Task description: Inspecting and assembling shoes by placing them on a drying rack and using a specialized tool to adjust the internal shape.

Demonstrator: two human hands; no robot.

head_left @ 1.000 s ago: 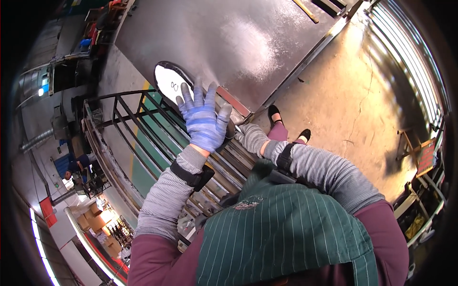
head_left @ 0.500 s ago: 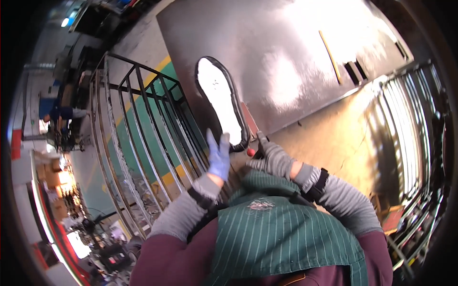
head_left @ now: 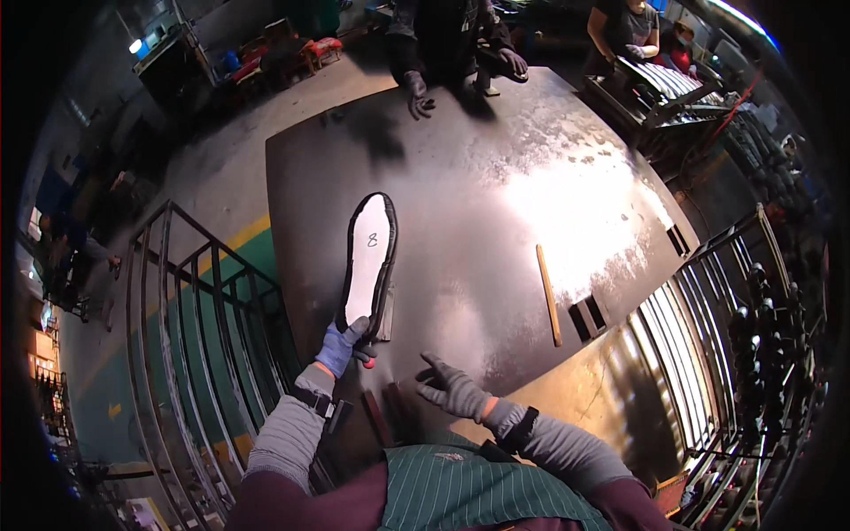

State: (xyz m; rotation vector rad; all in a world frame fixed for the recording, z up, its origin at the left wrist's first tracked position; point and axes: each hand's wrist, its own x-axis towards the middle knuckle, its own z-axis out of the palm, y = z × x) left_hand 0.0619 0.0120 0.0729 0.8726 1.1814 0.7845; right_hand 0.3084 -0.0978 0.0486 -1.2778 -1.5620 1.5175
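A black shoe upper (head_left: pixel 368 252), sole side up with a white insole board, stands out over the metal table, its narrow end toward me. My left hand (head_left: pixel 339 346), in a bluish glove, is closed round that near end. Just beside its fingers is a red ball-shaped knob (head_left: pixel 368 363); what it belongs to is hidden. A flat grey piece (head_left: pixel 386 314) shows along the upper's right side. To the right, my right hand (head_left: pixel 452 389), in a grey glove, is apart from the upper with its fingers spread and nothing in them.
On the dark metal table (head_left: pixel 443 257) lie a thin yellowish stick (head_left: pixel 549 296) and black blocks (head_left: pixel 585 318). Metal racks stand at left (head_left: pixel 190 292) and right (head_left: pixel 699 354). Across the table are a co-worker's gloved hands (head_left: pixel 419 97); more people work at the far right.
My view has lifted and shows more table and the co-worker. My right hand has moved away from the upper's near end to the right. My left hand has closed on that end.
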